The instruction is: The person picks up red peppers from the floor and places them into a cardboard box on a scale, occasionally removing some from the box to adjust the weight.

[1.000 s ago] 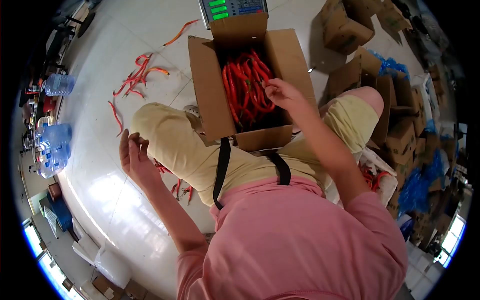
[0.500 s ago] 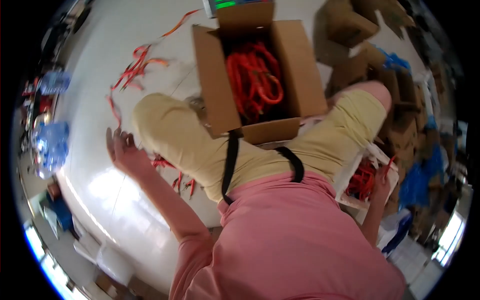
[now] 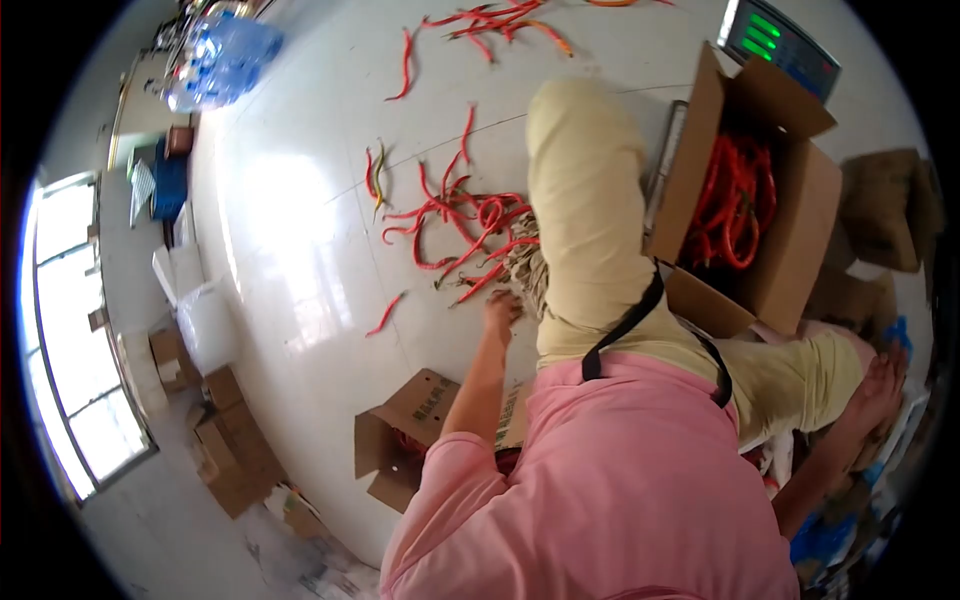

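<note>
Left hand (image 3: 500,305) reaches loose chillies (image 3: 470,235) just beyond its fingers, grip unclear; right hand (image 3: 882,382) likewise unclear. Box (image 3: 805,240) is part-filled; many chillies lie unpacked.

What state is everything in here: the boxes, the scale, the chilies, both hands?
Big box: flaps open, chilies inside.
Small box: flaps open.
Scale: switched on, green digits lit.
Loose chilies: scattered, outside any box.
Left hand: down at the loose chilies, grip unclear.
Right hand: open, fingers stretched out, low at the side.
</note>
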`<state>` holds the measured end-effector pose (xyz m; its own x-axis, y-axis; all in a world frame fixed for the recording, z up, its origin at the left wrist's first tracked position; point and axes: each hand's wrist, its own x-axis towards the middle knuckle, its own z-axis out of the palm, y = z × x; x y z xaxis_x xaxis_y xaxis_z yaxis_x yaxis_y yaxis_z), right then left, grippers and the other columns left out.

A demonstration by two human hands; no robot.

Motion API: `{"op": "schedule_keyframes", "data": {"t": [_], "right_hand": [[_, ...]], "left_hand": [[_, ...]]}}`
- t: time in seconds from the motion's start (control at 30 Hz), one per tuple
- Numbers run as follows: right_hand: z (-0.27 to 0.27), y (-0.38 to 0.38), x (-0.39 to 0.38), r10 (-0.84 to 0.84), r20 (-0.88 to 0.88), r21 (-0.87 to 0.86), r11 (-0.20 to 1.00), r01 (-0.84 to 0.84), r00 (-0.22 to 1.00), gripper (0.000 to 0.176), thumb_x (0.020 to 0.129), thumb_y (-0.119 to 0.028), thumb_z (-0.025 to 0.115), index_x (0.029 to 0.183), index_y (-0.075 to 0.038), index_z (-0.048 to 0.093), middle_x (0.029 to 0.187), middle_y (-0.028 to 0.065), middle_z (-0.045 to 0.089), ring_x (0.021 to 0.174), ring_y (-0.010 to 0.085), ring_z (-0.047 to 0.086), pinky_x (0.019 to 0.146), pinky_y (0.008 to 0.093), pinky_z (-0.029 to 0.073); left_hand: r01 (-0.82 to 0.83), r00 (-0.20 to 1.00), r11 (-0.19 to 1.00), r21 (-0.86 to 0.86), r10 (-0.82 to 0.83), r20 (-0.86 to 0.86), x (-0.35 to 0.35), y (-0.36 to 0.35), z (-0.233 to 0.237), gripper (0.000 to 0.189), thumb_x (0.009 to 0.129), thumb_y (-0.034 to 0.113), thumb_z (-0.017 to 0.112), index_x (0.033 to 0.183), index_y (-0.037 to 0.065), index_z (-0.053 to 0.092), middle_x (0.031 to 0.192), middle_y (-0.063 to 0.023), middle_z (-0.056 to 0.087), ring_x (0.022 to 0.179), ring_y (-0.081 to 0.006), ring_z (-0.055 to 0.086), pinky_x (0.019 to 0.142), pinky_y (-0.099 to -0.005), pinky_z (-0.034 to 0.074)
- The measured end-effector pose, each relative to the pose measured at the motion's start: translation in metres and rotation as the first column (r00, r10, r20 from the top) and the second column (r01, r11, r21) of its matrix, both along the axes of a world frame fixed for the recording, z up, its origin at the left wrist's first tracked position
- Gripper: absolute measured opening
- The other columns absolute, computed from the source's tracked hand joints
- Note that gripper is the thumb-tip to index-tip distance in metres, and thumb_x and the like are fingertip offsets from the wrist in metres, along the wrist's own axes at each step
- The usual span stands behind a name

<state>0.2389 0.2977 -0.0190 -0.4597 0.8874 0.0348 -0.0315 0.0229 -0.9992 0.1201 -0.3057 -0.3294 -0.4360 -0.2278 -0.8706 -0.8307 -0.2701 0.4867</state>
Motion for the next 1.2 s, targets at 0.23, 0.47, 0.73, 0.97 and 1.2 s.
{"op": "schedule_keyframes", "data": {"t": [0.23,0.47,0.73,0.97,1.2], "right_hand": [[-0.003,-0.03,-0.095,0.165,0.08,-0.14,0.978,-0.153,0.983,0.042,0.09,-0.003,0.043,0.131,0.003,0.038,0.132,0.0123,0.043,0.091,0.0144,0.046,0.083,0.0246,0.038],[-0.009,-0.024,-0.111,0.301,0.093,-0.151,0.946,-0.286,0.949,0.045,0.088,-0.003,0.044,0.132,0.002,0.036,0.135,0.014,0.037,0.09,0.0125,0.046,0.082,0.0238,0.039],[0.003,-0.03,-0.123,0.335,0.207,-0.053,0.942,-0.331,0.919,0.045,0.089,-0.002,0.041,0.134,0.0,0.034,0.137,0.0135,0.035,0.09,0.0133,0.047,0.081,0.0248,0.041],[0.018,-0.048,-0.138,0.318,0.448,0.102,0.91,-0.401,0.836,0.045,0.092,-0.012,0.045,0.134,-0.002,0.034,0.135,0.0123,0.037,0.092,0.0142,0.046,0.084,0.0259,0.04],[0.019,-0.058,-0.144,0.292,0.542,0.042,0.927,-0.372,0.788,0.041,0.095,-0.021,0.042,0.132,-0.004,0.04,0.134,0.0082,0.041,0.108,0.0179,0.048,0.09,0.0312,0.04]], "left_hand": [[-0.072,0.986,0.996,0.048,0.064,0.155,0.059,0.017,-0.008,0.035,0.08,0.01,0.054,0.115,0.004,0.051,0.091,-0.0096,0.062,0.074,-0.0207,0.061,0.063,-0.0312,0.05],[-0.137,0.988,0.987,-0.088,0.142,0.061,0.022,-0.017,-0.04,0.035,0.079,0.006,0.053,0.114,0.003,0.051,0.086,-0.0098,0.062,0.072,-0.0212,0.062,0.062,-0.0323,0.05],[-0.232,0.969,0.952,-0.201,0.209,-0.129,-0.058,-0.062,-0.08,0.028,0.082,0.005,0.056,0.109,-0.002,0.054,0.085,-0.0117,0.061,0.067,-0.0198,0.06,0.057,-0.0309,0.049],[-0.025,0.989,0.908,-0.419,-0.039,-0.142,-0.152,-0.108,-0.13,0.041,0.076,0.009,0.065,0.112,-0.006,0.053,0.081,-0.0102,0.062,0.06,-0.0131,0.056,0.052,-0.0273,0.046],[0.052,0.997,0.808,-0.586,-0.005,0.081,-0.187,-0.114,-0.158,0.047,0.068,0.027,0.074,0.096,-0.007,0.06,0.084,-0.0169,0.064,0.075,-0.0256,0.061,0.069,-0.0362,0.047]]}}
